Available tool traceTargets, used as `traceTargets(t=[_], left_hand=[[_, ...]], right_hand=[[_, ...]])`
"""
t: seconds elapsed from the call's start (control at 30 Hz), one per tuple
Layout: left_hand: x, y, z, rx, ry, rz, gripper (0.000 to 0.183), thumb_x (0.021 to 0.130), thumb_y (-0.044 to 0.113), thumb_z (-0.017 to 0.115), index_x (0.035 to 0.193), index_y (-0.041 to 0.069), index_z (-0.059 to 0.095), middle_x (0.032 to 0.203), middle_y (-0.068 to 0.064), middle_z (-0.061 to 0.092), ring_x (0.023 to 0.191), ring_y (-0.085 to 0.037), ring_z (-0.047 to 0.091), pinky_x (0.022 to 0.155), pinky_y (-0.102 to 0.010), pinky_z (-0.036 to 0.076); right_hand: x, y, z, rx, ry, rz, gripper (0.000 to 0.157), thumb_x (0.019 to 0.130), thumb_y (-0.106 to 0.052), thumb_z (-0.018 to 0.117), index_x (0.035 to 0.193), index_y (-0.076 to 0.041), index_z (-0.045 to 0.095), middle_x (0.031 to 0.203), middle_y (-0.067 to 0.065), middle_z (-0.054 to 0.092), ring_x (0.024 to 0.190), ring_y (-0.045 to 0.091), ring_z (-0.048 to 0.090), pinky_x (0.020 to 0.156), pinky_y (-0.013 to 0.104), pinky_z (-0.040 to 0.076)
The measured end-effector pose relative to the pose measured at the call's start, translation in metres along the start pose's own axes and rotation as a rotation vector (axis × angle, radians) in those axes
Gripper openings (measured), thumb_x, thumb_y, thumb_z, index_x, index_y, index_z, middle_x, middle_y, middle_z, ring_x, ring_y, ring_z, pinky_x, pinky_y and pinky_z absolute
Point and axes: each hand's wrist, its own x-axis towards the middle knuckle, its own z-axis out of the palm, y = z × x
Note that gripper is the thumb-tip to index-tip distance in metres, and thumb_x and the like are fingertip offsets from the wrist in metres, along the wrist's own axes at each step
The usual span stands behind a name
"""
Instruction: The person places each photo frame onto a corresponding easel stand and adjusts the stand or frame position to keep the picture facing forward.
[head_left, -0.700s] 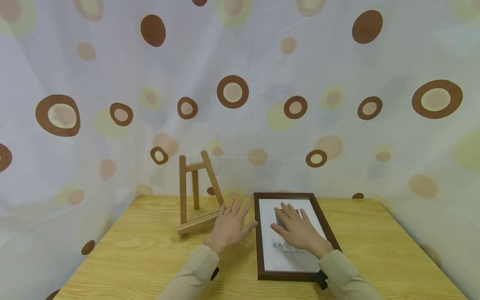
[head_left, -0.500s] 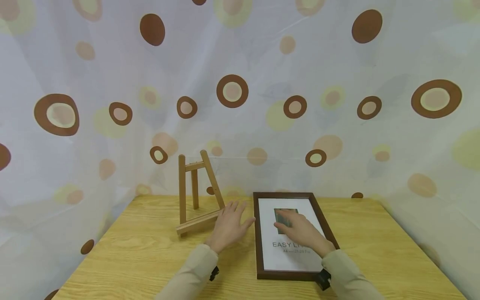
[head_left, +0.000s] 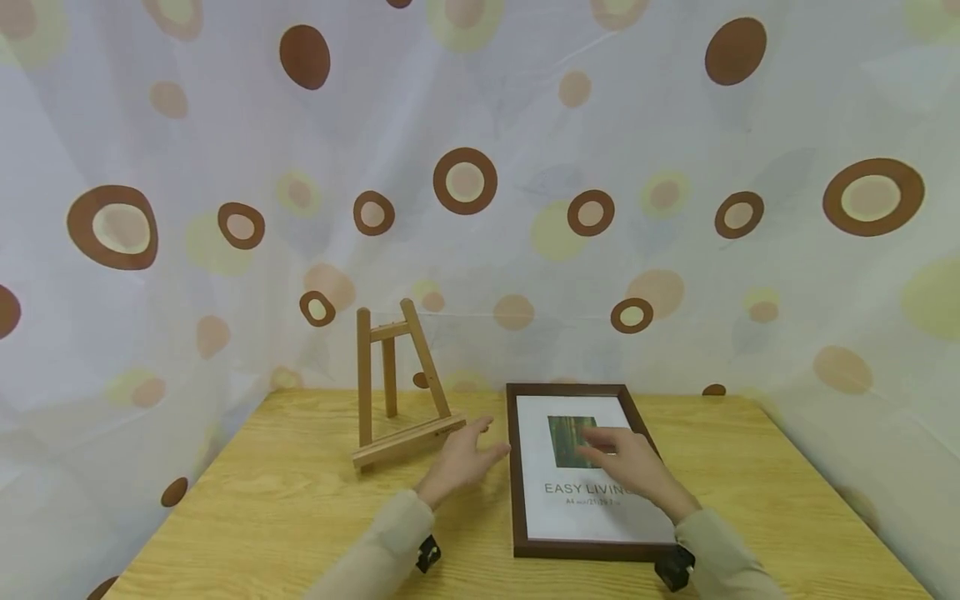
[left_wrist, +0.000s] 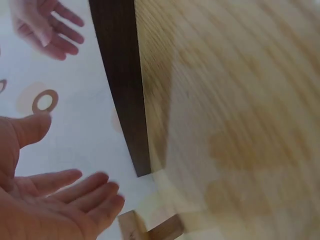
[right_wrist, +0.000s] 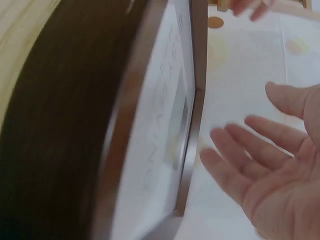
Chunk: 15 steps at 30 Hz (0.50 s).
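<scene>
A dark brown picture frame (head_left: 516,500) lies flat on the table, holding a white sheet with a small green picture and printed lettering. Above its right half hovers my right hand (head_left: 637,467), fingers relaxed; the right wrist view has this hand (right_wrist: 280,175) apart from the frame (right_wrist: 199,60). To the left of the frame is my left hand (head_left: 459,462), in front of the right end of a wooden easel's ledge (head_left: 408,440). In the left wrist view, the left hand (left_wrist: 65,200) is loosely spread and holds nothing, with the easel (left_wrist: 165,229) just beyond its fingertips.
The light wooden table (head_left: 285,500) runs back to a white curtain (head_left: 525,108) with brown and yellow spots, which also closes off both sides. Each wrist carries a small black device, such as the one on the right wrist (head_left: 675,568).
My right hand has turned from palm-down to edge-on and shifted right, uncovering the green picture and more lettering. The left hand has turned too and dropped slightly, revealing the easel ledge's right end.
</scene>
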Motion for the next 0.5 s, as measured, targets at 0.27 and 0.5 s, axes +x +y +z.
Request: traceTargets(t=[0.27,0.5], left_hand=[[-0.003,-0.007,0.004,-0.150,-0.119,-0.038,0.063,0.087,0.034,0.060,0.136,0.003,0.037,0.129,-0.016,0.047,0.119,-0.033,0.043,0.094,-0.049,0.039],[-0.005,-0.012,0.007,-0.359,-0.171,-0.127,0.062,0.088,0.026,0.061,0.133,-0.007,0.035,0.124,-0.021,0.049,0.112,-0.035,0.047,0.088,-0.047,0.044]], right_hand=[[-0.005,0.020,-0.006,0.231,-0.094,0.114,0.048,0.085,-0.032,0.062,0.120,0.001,0.057,0.119,0.015,0.057,0.102,0.024,0.057,0.078,0.033,0.052],[-0.011,0.031,-0.015,0.252,-0.114,0.167,0.053,0.083,-0.035,0.064,0.118,0.004,0.056,0.117,0.017,0.057,0.094,0.021,0.059,0.078,0.034,0.051]])
